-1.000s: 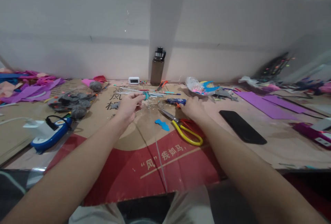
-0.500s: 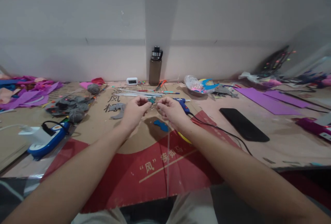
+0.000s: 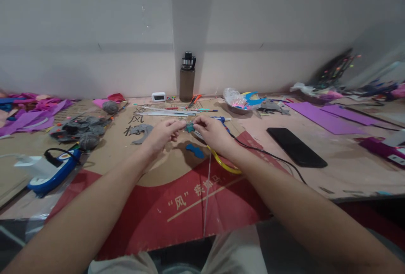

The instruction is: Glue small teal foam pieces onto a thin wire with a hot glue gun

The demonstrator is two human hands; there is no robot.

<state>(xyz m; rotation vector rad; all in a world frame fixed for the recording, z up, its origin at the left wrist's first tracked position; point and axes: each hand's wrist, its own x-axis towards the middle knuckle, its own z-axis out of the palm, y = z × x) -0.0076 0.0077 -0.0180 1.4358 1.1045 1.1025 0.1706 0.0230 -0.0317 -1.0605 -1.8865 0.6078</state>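
Teal piece [image 3: 190, 127]: held above the middle of the cardboard [image 3: 148, 198], between the fingertips of both hands. The right hand [image 3: 212, 133] pinches it between thumb and finger at its right edge. The left hand [image 3: 165, 134] meets its left edge with closed fingertips; whether these grasp the piece or only touch it cannot be told. Fingertip contact probably suits so small a part, since a full-hand grasp would cover it.

Cardboard placement: it reaches the front edge of the surface [image 3: 344, 183], probably to protect it. On the cardboard, the blue cutout [image 3: 195, 151] lies flat just in front of the hands. The scissors [image 3: 225, 165] lie beside it toward the cardboard's right edge, partly hidden by the right hand and forearm; only part of the yellow handle and blade shows. A grey cutout [image 3: 143, 134] lies beyond the left wrist.

Tool placement: the glue gun [image 3: 223, 119] lies behind the right hand, near the cardboard's right edge, presumably for short reach. Its cord [image 3: 268, 150] crosses that edge onto the surface.

Perimeter: the phone [image 3: 296, 147] lies off the cardboard's right edge. The bottle [image 3: 187, 82] stands upright at the surface's far edge, probably to stay outside the working area.
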